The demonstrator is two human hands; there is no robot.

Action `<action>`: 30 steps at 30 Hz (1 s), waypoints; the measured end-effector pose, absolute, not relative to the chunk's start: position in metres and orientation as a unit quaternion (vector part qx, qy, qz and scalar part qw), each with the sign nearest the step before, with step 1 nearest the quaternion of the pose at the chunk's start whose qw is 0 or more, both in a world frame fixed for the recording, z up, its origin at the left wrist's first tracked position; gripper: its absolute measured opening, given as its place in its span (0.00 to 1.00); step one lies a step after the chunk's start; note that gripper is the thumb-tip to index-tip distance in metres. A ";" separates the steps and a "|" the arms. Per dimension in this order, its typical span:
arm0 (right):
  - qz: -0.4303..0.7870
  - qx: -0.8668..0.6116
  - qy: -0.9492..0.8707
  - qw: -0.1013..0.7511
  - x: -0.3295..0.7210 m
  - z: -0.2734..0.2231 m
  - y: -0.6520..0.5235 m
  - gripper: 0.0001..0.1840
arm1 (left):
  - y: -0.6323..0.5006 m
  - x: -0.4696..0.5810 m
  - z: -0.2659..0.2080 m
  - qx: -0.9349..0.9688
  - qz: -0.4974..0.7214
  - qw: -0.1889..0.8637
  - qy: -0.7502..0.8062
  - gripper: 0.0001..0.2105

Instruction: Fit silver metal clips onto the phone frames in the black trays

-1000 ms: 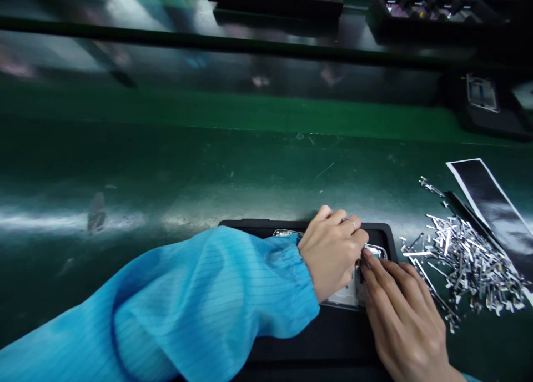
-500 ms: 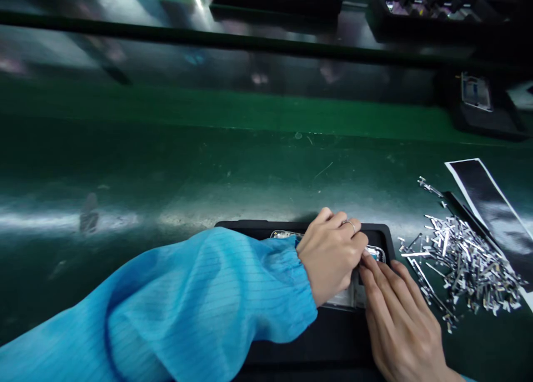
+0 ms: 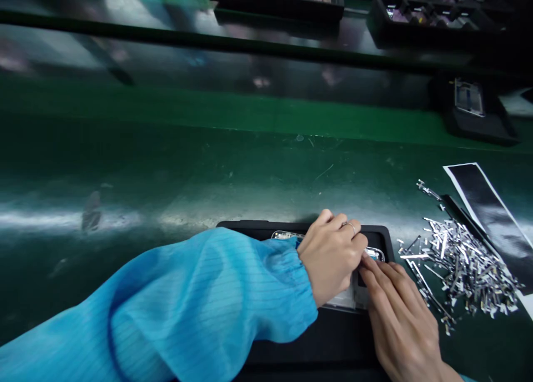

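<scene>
A phone-like device frame [image 3: 342, 300], silvery with a grey lower part, lies in a black tray [image 3: 316, 337]. My left hand [image 3: 333, 254], in a blue striped sleeve with a ring on one finger, is curled closed over the middle of the frame. From the lower right my right hand [image 3: 403, 310] reaches in, its fingers long and pressed together. Both hands' fingertips meet at the frame's right part. Whatever they pinch there is hidden. The sleeve covers much of the frame's left side.
A heap of small metallic strips [image 3: 474, 265] lies right of the tray, beside a black sheet with white edges [image 3: 491, 221]. Farther back, another black tray [image 3: 478, 126] carries a device frame [image 3: 469, 97]. Black compartment trays [image 3: 275, 1] stand at the top on the green bench [image 3: 166, 165].
Both hands keep nearly the same place and pose at the frame. The right hand's knuckles have shifted slightly. The background sits a little lower in the picture.
</scene>
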State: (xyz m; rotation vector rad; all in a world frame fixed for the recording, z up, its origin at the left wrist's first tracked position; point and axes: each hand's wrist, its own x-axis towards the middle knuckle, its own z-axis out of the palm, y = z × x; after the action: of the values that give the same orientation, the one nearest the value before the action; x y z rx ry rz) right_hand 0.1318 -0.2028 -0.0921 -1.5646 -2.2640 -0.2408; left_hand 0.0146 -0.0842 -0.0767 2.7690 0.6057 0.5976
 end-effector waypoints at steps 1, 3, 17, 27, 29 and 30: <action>-0.086 -0.558 -0.805 0.182 0.131 -0.092 -0.201 0.22 | -0.085 0.015 -0.076 0.949 0.203 0.123 0.209 0.07; -0.080 -0.568 -0.797 0.189 0.128 -0.089 -0.197 0.21 | -0.086 0.015 -0.076 0.949 0.200 0.121 0.211 0.06; -0.064 -0.572 -0.775 0.259 0.126 -0.081 -0.196 0.17 | -0.086 0.011 -0.075 0.958 0.252 0.040 0.131 0.13; -0.076 -0.578 -0.777 0.239 0.127 -0.086 -0.197 0.22 | -0.082 0.010 -0.073 0.946 0.147 0.171 0.235 0.08; -0.075 -0.574 -0.788 0.212 0.127 -0.088 -0.197 0.21 | -0.082 0.009 -0.074 0.947 0.153 0.172 0.224 0.07; -0.078 -0.572 -0.793 0.197 0.127 -0.089 -0.196 0.21 | -0.082 0.009 -0.075 0.947 0.159 0.173 0.218 0.07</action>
State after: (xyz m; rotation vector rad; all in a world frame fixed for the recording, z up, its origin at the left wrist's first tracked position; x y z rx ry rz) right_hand 0.1273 -0.1962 -0.0888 -1.6013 -2.2193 -0.2181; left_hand 0.0093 -0.0823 -0.0751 2.6866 0.6186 0.4496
